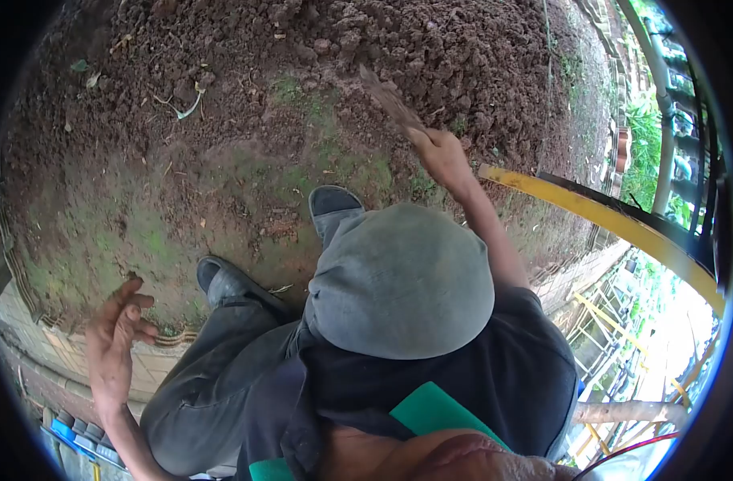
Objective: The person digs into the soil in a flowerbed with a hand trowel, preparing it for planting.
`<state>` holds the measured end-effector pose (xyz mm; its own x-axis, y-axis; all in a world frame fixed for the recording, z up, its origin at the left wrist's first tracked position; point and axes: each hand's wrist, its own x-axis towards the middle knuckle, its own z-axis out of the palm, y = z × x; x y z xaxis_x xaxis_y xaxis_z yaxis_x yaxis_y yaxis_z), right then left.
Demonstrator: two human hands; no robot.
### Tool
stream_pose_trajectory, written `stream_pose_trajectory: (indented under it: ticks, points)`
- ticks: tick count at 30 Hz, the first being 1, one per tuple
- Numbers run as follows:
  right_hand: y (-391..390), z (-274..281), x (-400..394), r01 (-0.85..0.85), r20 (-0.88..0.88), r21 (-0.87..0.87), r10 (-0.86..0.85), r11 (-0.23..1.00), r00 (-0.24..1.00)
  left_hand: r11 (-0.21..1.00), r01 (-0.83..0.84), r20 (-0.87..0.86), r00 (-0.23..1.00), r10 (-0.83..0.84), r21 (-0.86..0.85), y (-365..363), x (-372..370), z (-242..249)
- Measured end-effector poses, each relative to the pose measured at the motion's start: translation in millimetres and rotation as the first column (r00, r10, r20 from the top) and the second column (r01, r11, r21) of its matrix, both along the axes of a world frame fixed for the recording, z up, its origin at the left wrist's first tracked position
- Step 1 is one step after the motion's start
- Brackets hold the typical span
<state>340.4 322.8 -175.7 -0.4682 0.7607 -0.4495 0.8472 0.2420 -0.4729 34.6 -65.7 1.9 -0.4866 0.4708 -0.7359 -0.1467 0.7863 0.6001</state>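
Right hand (445, 160): grip clenched on the near end of a flat, narrow tool (392, 99). Tool lies over the loose soil (494, 72), far end pointing forward and to the left; contact with the soil cannot be confirmed. Surface brown, apparently soil-caked; material undetermined. Judged stiff, fairly light, not fragile, possibly slippery where dirty; best held at the near end, as found. Left hand (114, 341): released, fingers loosely bent, nothing held, near the mossy ground (142, 240).
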Motion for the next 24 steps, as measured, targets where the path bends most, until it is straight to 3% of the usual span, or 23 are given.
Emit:
stream_pose_trajectory:
  ticks: [2, 5, 8, 11, 12, 13, 14, 16, 19, 20, 22, 24]
  points:
    - [7, -19, -17, -0.09, -0.103, 0.283, 0.124, 0.955, 0.987, 1.0, 0.011, 0.02, 1.0, -0.011, 0.001, -1, 2, 3]
    - [32, -7, -51, 0.256, -0.427, 0.07, -0.203, 0.964, 0.881, 1.0, -0.002, 0.017, 1.0, 0.002, 0.013, -5, 2, 5]
    - [76, -25, -50, 0.505, -0.581, 0.064, -0.38, 0.861, 0.72, 0.999, -0.017, -0.004, 1.0, 0.017, 0.031, -8, 3, 10]
    - [85, -30, -47, 0.701, -0.622, -0.385, -0.73, 0.6, 0.284, 0.997, 0.004, -0.008, 1.0, -0.003, 0.079, -11, 6, 17]
    - [90, -38, -48, 0.587, -0.519, -0.658, -0.849, 0.472, 0.1, 0.997, -0.004, -0.013, 1.0, 0.005, 0.083, -11, 10, 17]
    - [87, -44, -57, 0.543, -0.379, -0.717, -0.898, 0.438, 0.224, 0.997, -0.002, -0.018, 1.0, 0.003, 0.081, -10, 12, 18]
    - [79, -55, -73, 0.611, -0.393, -0.603, -0.857, 0.513, 0.333, 0.997, 0.009, -0.031, 0.999, -0.006, 0.076, -7, 11, 21]
    - [78, -46, -95, 0.528, -0.353, -0.563, -0.763, 0.635, 0.541, 0.994, 0.05, -0.051, 0.998, -0.045, 0.1, -1, 8, 20]
    - [75, -42, -114, 0.478, -0.309, -0.266, -0.544, 0.837, 0.78, 0.989, 0.095, -0.053, 0.995, -0.089, 0.115, 5, 9, 16]
    - [81, -44, -109, 0.434, -0.337, -0.309, -0.524, 0.846, 0.782, 0.988, 0.087, -0.055, 0.995, -0.08, 0.125, 6, 8, 16]
    - [85, -21, -93, 0.296, -0.201, -0.213, -0.338, 0.931, 0.919, 0.985, 0.08, -0.047, 0.996, -0.073, 0.153, 3, 7, 16]
    - [78, 17, -84, 0.282, -0.167, -0.339, -0.353, 0.897, 0.921, 0.987, 0.069, 0.004, 0.998, -0.07, 0.144, 0, 9, 19]
